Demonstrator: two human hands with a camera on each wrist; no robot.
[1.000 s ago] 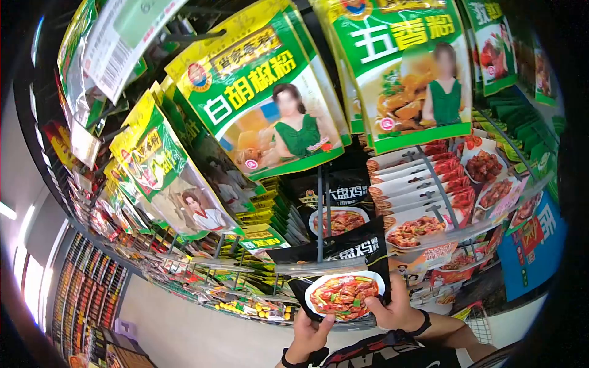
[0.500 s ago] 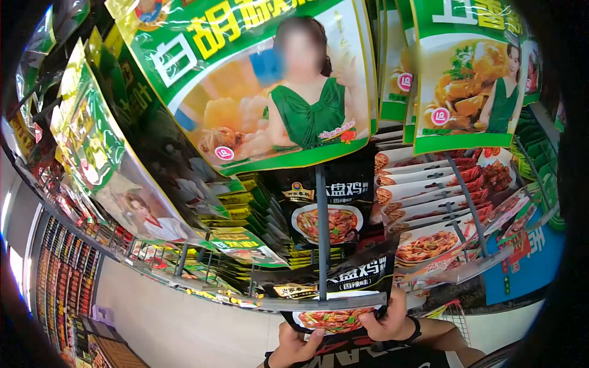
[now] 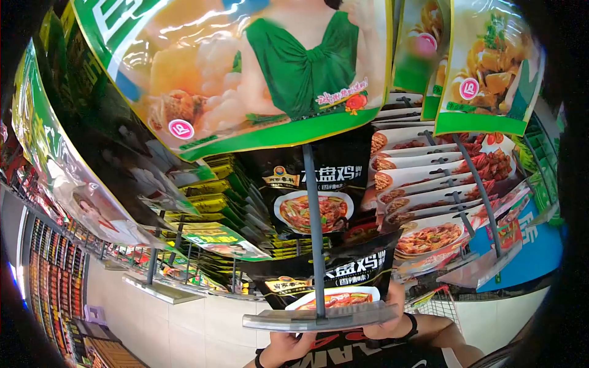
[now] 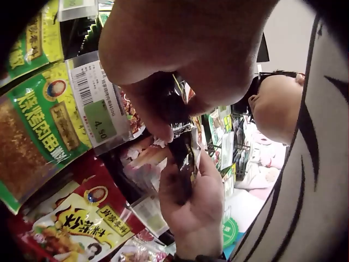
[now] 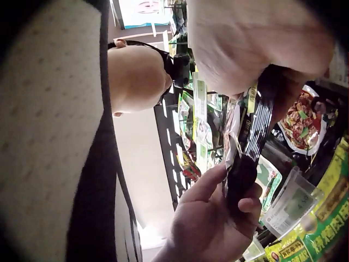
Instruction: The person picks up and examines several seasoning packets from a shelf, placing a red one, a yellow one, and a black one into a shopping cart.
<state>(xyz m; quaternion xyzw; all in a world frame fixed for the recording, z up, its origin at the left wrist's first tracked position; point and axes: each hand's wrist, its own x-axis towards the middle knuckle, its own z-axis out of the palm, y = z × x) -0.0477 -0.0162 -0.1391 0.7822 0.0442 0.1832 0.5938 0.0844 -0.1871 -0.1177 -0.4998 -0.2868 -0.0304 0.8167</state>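
Note:
A black seasoning packet with white lettering and a picture of a dish stands tilted behind a hook's clear label holder. My left hand grips its lower left edge, partly hidden by the holder. On the right side my right hand holds the same packet. Both wrist views show the packet edge-on, its dark film between the two hands. A matching black packet hangs farther back on the rack.
Large green-and-yellow spice packets hang close above. White food packets are stacked on hooks to the right, and yellow packets to the left. Metal hooks jut forward. A wire cart stands behind on the floor.
The head view has moved closer to the rack, so the hanging packets look larger. The held packet and both hands sit lower in view, with the label holder now across the packet's lower part.

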